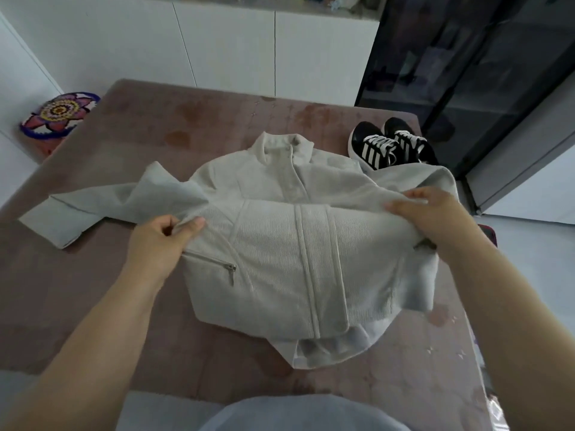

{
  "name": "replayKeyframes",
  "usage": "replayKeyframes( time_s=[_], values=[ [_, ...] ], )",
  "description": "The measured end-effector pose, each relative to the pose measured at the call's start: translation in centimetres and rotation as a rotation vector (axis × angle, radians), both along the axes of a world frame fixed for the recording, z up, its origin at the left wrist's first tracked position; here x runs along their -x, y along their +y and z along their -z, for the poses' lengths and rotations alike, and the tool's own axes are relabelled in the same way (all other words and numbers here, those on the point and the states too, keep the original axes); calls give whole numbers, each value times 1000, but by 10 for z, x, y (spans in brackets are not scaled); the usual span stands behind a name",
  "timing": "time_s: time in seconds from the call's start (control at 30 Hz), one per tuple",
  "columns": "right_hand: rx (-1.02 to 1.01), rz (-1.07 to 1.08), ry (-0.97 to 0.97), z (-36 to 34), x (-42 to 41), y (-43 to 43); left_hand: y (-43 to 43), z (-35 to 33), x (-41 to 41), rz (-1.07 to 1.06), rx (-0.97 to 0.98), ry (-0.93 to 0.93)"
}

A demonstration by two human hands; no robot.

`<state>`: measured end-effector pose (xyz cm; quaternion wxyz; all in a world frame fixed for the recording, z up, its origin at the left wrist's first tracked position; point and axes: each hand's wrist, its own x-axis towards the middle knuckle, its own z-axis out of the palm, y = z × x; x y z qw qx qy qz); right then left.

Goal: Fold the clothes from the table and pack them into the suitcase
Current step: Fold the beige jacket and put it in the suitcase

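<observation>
Pale grey-white ribbed jacket [280,259], stand collar, centre zip and zipped side pocket, lies front-up mid-table with one sleeve flung out to the left. Left hand [158,237] pinches a fold of cloth between thumb and curled fingers; right hand [435,213] has its fingers curled over the opposite edge of that fold. Table [93,290] mottled brownish-pink; black sneakers [392,144] with white side stripes and laces at its far right corner; beyond, white cabinets [217,42], a dark glass-fronted unit [466,73] to the right, and a flower-patterned cushion [59,113] to the left.
</observation>
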<state>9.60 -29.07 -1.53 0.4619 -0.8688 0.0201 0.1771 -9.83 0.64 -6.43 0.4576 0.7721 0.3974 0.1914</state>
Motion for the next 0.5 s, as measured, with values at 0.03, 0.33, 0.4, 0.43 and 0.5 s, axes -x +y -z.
replayKeyframes(
  time_s=[0.03,0.33,0.4,0.43,0.5],
  values=[
    [9,-3,-1,5,-6,4,1,0,0,-1,-50,58],
    [81,-122,246,98,40,-16,5,76,31,-92,140,407],
    [33,-111,311,108,69,-26,-4,83,41,-119,223,420],
    [35,-89,289,113,80,-29,-9,85,46,-124,257,416],
    [92,-56,215,123,91,-31,-16,86,52,-112,240,412]
  ],
)
